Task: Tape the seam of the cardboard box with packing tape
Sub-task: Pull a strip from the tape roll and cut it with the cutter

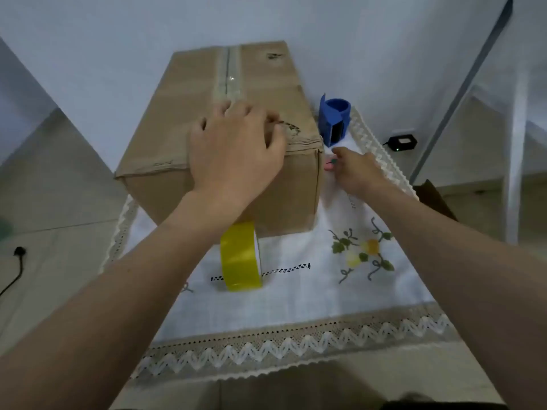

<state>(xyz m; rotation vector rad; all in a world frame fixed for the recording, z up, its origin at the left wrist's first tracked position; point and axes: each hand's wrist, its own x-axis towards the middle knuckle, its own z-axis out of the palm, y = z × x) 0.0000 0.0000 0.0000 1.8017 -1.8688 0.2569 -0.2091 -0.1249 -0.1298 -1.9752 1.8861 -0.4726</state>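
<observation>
Toward the far edge of the bench (296, 294), the cardboard box (219, 119) is pinned under the open, flat left hand (236, 149), its seam (227, 72) running directly away. Near the right edge, something small and pink is pinched by the right hand (355, 170). Nearer the left arm, the yellow tape roll (239, 255) stands on edge.

Light: soft, even, cool-toned; source not seen | Shadows: faint ones cast just beside the cardboard box (225, 119) on the tablecloth (296, 291) | Glare: a small glint on the tape along the box seam (228, 75) | Sharpness: slightly soft overall, compression smearing | Distortion: wide-angle bending seen away from the box, toward frame edges
</observation>
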